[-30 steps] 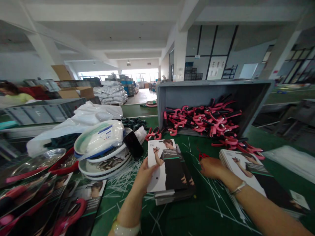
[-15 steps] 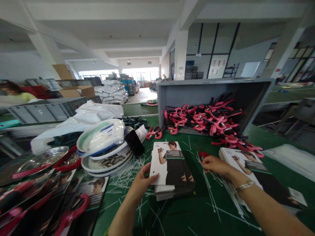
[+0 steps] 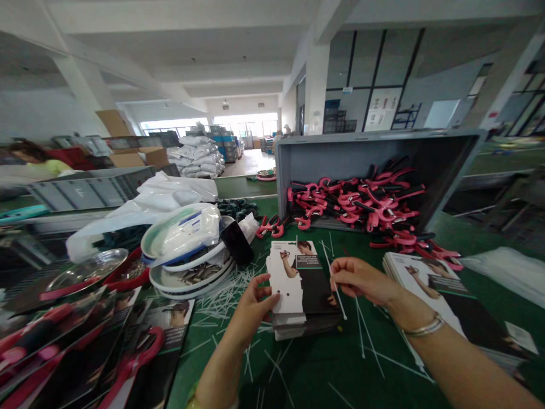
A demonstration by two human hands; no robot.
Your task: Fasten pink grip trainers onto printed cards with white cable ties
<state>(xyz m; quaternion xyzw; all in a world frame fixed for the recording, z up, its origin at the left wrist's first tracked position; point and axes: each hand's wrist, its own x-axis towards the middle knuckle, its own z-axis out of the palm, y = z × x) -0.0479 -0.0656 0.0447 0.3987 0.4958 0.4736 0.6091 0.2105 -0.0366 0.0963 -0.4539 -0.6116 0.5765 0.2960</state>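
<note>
My left hand (image 3: 256, 304) grips the left edge of a stack of printed cards (image 3: 313, 289), its thumb pressed on the top card near two small punched holes. My right hand (image 3: 361, 279) pinches a thin white cable tie (image 3: 342, 307), held slanted beside the stack's right edge. More loose cable ties lie on the green table under and around both hands. To the right of my right hand is a second stack of cards (image 3: 464, 307). Pink-and-black spring clamps (image 3: 353, 204) fill a grey crate lying on its side behind the cards.
The grey crate (image 3: 455, 170) stands across the back. To the left are stacked plates (image 3: 170, 287) with metal parts, a black phone (image 3: 237, 244) and a red bowl (image 3: 123, 278). Cards with clamps (image 3: 136, 363) lie at front left. A person (image 3: 38, 159) is at far left.
My right hand has moved left toward the card stack, and a cable tie now shows in its fingers. My left hand stays on the stack, whose top cards sit more evenly. The view has shifted slightly.
</note>
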